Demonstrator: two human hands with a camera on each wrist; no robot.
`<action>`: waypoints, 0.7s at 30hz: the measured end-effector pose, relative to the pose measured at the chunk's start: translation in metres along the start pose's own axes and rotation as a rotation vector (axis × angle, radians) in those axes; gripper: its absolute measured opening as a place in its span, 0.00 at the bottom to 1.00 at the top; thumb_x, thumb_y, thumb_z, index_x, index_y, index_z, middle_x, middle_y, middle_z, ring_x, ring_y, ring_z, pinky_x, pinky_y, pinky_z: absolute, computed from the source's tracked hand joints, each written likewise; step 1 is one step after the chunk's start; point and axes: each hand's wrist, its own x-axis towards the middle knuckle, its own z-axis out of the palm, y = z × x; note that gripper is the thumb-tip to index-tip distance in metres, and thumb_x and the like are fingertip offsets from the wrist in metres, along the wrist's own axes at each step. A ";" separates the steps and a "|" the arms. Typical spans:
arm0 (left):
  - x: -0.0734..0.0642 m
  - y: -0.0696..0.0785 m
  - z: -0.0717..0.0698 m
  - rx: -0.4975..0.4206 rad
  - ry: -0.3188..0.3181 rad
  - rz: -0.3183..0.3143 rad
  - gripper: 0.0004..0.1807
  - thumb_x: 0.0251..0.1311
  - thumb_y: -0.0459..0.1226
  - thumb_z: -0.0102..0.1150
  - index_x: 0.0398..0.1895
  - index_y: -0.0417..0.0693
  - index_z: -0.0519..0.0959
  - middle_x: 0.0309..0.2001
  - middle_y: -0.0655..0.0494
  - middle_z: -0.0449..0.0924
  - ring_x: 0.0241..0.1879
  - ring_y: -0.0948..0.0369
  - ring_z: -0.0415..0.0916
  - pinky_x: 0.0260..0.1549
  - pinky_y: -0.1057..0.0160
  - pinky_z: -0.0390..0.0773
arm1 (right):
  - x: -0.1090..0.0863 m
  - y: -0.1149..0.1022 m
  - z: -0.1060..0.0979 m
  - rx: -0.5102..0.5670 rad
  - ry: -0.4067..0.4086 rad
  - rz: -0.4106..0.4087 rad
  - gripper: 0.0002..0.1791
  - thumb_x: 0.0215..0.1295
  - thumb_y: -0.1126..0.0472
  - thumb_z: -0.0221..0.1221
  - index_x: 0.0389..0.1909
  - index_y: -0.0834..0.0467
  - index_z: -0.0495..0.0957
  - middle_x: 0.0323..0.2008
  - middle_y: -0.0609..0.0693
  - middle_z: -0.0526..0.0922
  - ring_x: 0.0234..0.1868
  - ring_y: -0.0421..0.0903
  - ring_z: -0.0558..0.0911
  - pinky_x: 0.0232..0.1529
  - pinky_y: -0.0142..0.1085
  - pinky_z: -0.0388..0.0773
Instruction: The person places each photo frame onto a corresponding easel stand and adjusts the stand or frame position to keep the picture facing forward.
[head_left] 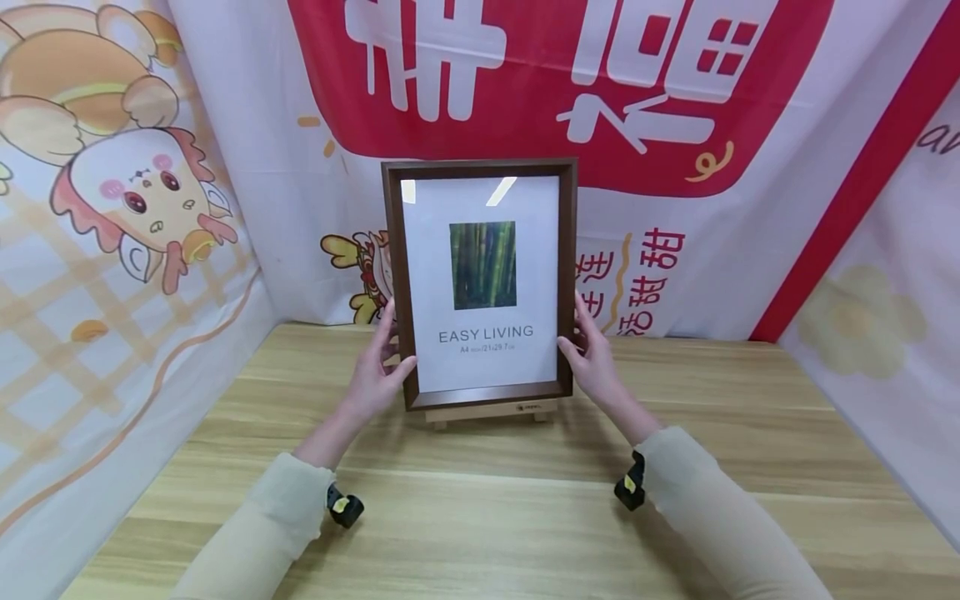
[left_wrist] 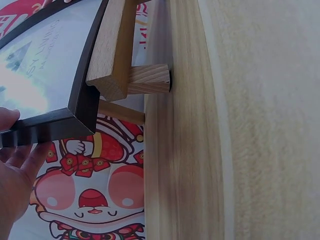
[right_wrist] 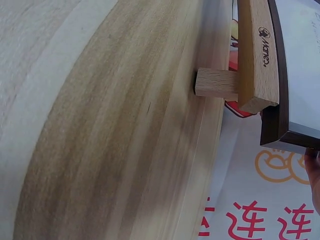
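Note:
A dark brown picture frame point(head_left: 487, 391) stands upright, leaning slightly back, in the middle of the head view. Behind its glazing is a white sheet with a bamboo photo and the words EASY LIVING. Its lower edge sits on the ledge of a small wooden easel point(head_left: 491, 412), whose feet stand on the table. My left hand point(head_left: 375, 371) grips the frame's left side, thumb in front and fingers behind. On the opposite side my right hand point(head_left: 592, 358) holds the frame the same way. In the right wrist view the easel ledge point(right_wrist: 265, 55) bears a printed mark.
The light wood-grain table point(head_left: 480, 517) spreads out in front of the easel. A printed cloth point(head_left: 315, 275) hangs right behind the frame, and cartoon cloth point(head_left: 135, 333) walls the left side. Another pale cloth point(head_left: 885, 333) closes off the right.

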 end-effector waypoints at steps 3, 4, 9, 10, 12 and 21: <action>0.000 0.000 0.000 -0.001 -0.003 -0.003 0.52 0.61 0.22 0.57 0.78 0.69 0.41 0.62 0.37 0.64 0.51 0.42 0.74 0.47 0.49 0.80 | 0.000 0.000 0.001 -0.005 0.001 0.000 0.39 0.68 0.78 0.50 0.76 0.64 0.45 0.64 0.71 0.64 0.59 0.64 0.70 0.59 0.53 0.72; 0.000 0.000 0.000 0.000 -0.004 -0.006 0.52 0.61 0.22 0.57 0.78 0.68 0.41 0.63 0.37 0.63 0.51 0.42 0.74 0.48 0.48 0.80 | 0.000 0.000 0.001 -0.006 -0.001 0.002 0.39 0.68 0.78 0.50 0.76 0.64 0.45 0.65 0.70 0.63 0.60 0.64 0.70 0.59 0.53 0.72; 0.000 0.001 -0.001 0.006 -0.008 -0.039 0.52 0.62 0.23 0.57 0.78 0.67 0.40 0.66 0.38 0.61 0.53 0.42 0.73 0.49 0.47 0.79 | 0.001 0.008 0.002 -0.007 -0.002 -0.015 0.39 0.68 0.77 0.50 0.76 0.64 0.44 0.67 0.70 0.60 0.60 0.65 0.69 0.60 0.54 0.70; 0.000 0.001 -0.001 0.006 -0.008 -0.045 0.52 0.62 0.23 0.57 0.78 0.68 0.40 0.66 0.38 0.60 0.53 0.42 0.72 0.49 0.47 0.78 | 0.001 0.013 0.003 -0.008 0.000 -0.014 0.39 0.68 0.77 0.50 0.76 0.63 0.44 0.68 0.68 0.60 0.60 0.64 0.69 0.60 0.54 0.70; 0.000 0.000 -0.001 0.008 -0.012 -0.048 0.52 0.62 0.23 0.56 0.78 0.69 0.40 0.67 0.38 0.60 0.54 0.41 0.72 0.50 0.47 0.78 | 0.003 0.023 0.003 -0.015 0.009 -0.017 0.40 0.69 0.75 0.51 0.77 0.60 0.44 0.69 0.66 0.59 0.61 0.63 0.69 0.61 0.54 0.70; 0.002 -0.002 0.000 0.016 -0.009 -0.032 0.52 0.63 0.23 0.56 0.78 0.69 0.40 0.70 0.40 0.56 0.55 0.41 0.71 0.50 0.46 0.78 | 0.006 0.039 0.003 -0.023 0.019 -0.015 0.40 0.71 0.71 0.51 0.78 0.49 0.45 0.73 0.57 0.55 0.64 0.58 0.67 0.62 0.51 0.69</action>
